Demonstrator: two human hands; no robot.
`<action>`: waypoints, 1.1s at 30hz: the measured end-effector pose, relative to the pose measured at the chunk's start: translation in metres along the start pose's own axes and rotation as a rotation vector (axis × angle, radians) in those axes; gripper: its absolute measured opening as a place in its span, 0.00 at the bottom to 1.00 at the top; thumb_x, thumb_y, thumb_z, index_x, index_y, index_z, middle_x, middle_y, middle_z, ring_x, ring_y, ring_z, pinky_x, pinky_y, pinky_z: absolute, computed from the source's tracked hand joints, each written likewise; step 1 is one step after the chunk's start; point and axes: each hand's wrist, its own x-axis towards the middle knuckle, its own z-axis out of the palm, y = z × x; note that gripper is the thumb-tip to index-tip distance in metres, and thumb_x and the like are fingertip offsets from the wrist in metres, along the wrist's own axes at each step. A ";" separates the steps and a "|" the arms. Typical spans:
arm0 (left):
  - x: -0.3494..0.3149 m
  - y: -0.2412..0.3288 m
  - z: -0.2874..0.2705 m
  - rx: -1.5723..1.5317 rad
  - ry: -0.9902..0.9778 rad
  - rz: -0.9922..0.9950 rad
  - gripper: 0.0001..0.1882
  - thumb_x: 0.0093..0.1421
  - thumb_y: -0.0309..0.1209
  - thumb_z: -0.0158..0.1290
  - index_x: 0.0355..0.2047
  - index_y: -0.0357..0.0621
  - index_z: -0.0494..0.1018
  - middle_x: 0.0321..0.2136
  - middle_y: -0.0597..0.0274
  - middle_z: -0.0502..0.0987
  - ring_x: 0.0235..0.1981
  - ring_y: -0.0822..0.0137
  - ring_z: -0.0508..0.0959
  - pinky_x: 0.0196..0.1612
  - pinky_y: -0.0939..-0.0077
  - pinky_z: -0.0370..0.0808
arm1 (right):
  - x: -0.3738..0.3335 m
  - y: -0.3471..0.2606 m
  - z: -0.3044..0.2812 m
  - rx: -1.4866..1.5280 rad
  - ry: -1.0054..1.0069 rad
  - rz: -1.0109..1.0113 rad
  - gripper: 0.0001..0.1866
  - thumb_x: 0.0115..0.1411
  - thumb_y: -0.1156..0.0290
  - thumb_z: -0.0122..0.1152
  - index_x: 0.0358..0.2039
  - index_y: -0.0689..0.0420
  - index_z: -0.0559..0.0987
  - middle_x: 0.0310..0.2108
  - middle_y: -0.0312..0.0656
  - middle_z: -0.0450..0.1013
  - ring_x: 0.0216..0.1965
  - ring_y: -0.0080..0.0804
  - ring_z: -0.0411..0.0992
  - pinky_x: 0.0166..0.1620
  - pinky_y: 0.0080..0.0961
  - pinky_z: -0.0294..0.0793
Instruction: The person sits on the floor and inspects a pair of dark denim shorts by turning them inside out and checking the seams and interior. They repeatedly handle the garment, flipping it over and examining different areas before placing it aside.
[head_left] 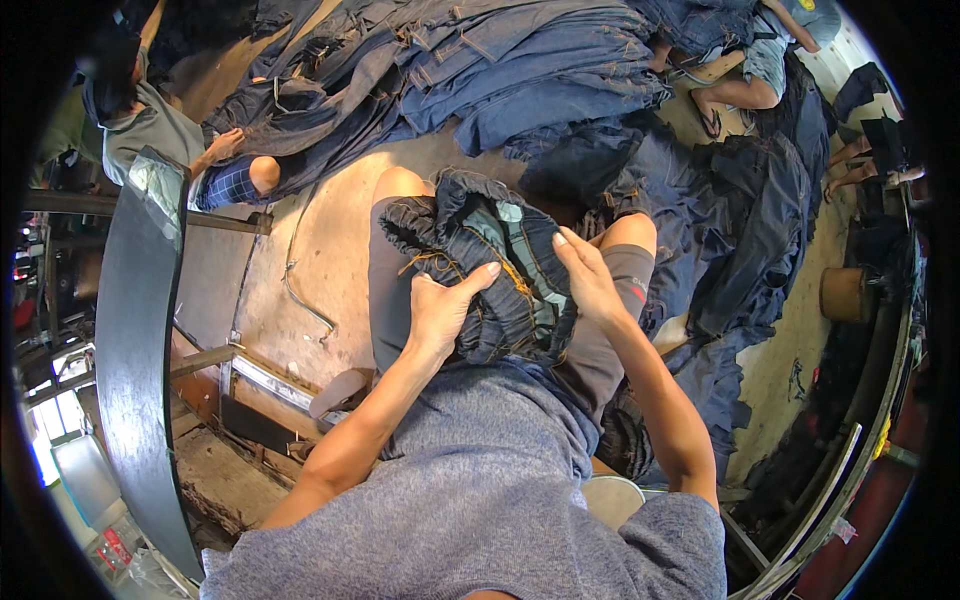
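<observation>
Bunched over my lap is a pair of dark denim jeans [487, 328], its gathered waist opening turned up and a lighter grey-green lining showing inside. Loose orange threads hang at its left edge and run along the inner seam. My left hand [440, 308] grips the near left side, thumb on top pointing right and the other fingers partly hidden. On the opposite side, my right hand [590, 277] pinches the opening's right edge between thumb and fingers. The cloth is spread between the two hands, between my knees.
Stacked dark blue jeans [530, 75] fill the far side, and a loose denim heap [690, 210] lies right. One person [150, 130] sits far left; another person's leg [740, 97] shows far right. A long black board [140, 390] stands left, a brown cylinder [845, 294] right.
</observation>
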 end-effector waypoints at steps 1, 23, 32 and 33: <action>-0.003 0.002 0.001 0.031 0.011 0.005 0.15 0.63 0.22 0.73 0.49 0.32 0.85 0.44 0.56 0.89 0.40 0.68 0.88 0.48 0.70 0.87 | -0.002 -0.002 -0.005 -0.032 0.006 -0.001 0.20 0.86 0.62 0.48 0.60 0.64 0.80 0.51 0.33 0.80 0.52 0.19 0.74 0.59 0.21 0.73; -0.076 -0.001 0.044 0.167 -0.198 0.348 0.10 0.62 0.23 0.73 0.43 0.35 0.87 0.38 0.59 0.91 0.38 0.68 0.90 0.45 0.70 0.86 | -0.082 -0.066 -0.056 -0.596 0.121 0.213 0.22 0.78 0.63 0.59 0.67 0.57 0.77 0.43 0.47 0.85 0.46 0.33 0.84 0.54 0.34 0.80; -0.080 -0.010 0.046 0.285 -0.277 0.360 0.11 0.63 0.25 0.74 0.44 0.35 0.87 0.40 0.58 0.91 0.40 0.67 0.90 0.46 0.70 0.85 | -0.101 -0.059 -0.074 -0.646 0.063 0.108 0.14 0.80 0.74 0.51 0.60 0.65 0.78 0.40 0.41 0.78 0.43 0.27 0.70 0.51 0.29 0.75; -0.079 -0.009 0.046 0.294 -0.278 0.354 0.12 0.63 0.26 0.74 0.45 0.36 0.87 0.40 0.58 0.91 0.40 0.68 0.90 0.46 0.71 0.85 | -0.098 -0.060 -0.071 -0.637 0.093 0.080 0.14 0.80 0.74 0.51 0.60 0.65 0.78 0.41 0.41 0.78 0.43 0.26 0.70 0.51 0.28 0.74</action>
